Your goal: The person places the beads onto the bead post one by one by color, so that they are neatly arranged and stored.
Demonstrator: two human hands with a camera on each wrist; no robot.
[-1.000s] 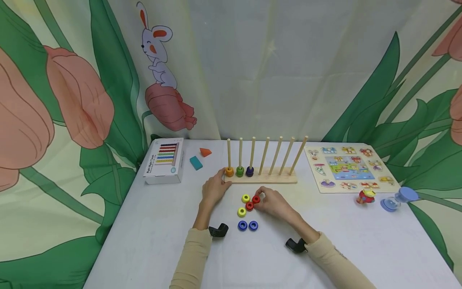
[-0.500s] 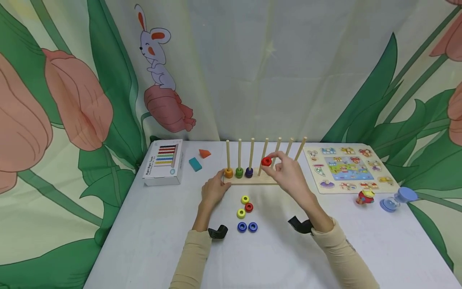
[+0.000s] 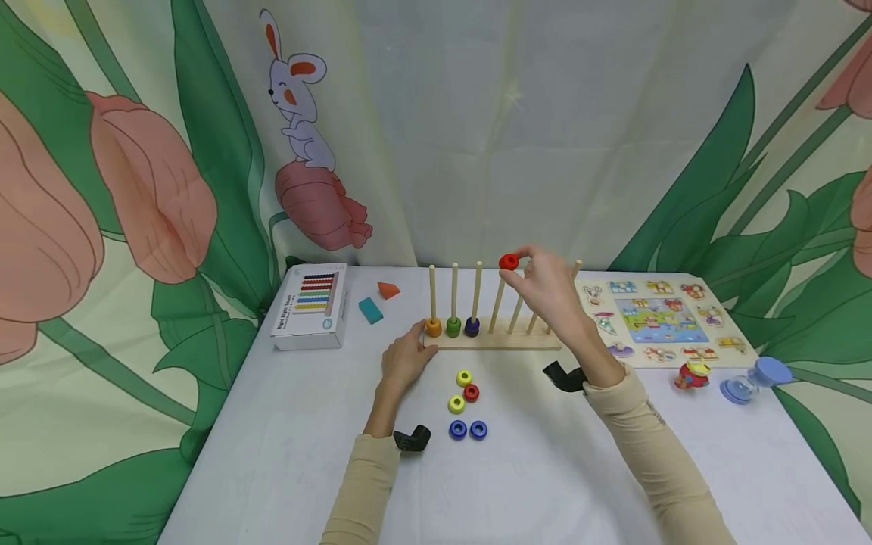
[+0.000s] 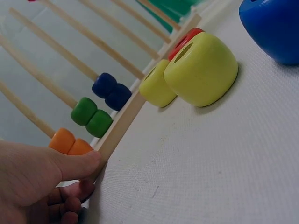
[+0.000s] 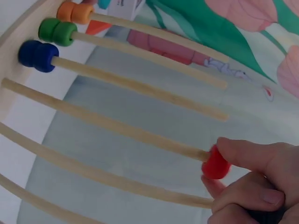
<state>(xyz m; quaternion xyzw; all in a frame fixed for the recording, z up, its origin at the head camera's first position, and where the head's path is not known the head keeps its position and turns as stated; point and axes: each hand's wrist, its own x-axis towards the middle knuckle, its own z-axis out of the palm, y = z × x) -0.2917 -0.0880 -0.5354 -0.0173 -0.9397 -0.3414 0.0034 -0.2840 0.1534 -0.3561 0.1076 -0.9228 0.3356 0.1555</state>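
My right hand (image 3: pixel 553 297) pinches a red bead (image 3: pixel 508 262) between thumb and fingertips. In the right wrist view, that bead (image 5: pixel 216 163) sits at the tip of the fourth peg (image 5: pixel 117 127). The left hand (image 3: pixel 405 359) grips the left end of the wooden peg rack (image 3: pixel 504 343), its thumb (image 4: pixel 81 164) against the base beside the orange beads (image 4: pixel 70 141). Pairs of orange, green (image 4: pixel 91 117) and dark blue beads (image 4: pixel 111 91) are stacked on the first three pegs. Before the rack lie two yellow beads (image 3: pixel 456 403), another red bead (image 3: pixel 471 393) and two blue beads (image 3: pixel 478 430).
A white box (image 3: pixel 309 306) stands at the back left, near a teal block (image 3: pixel 370 309) and an orange block (image 3: pixel 388 290). To the right are a picture puzzle board (image 3: pixel 661 318), a small red figure (image 3: pixel 692 375) and a blue hourglass (image 3: pixel 755 379).
My right hand has picked the red bead up from the loose group and raised it to the top of the fourth peg. The left hand has stayed at the rack's end.
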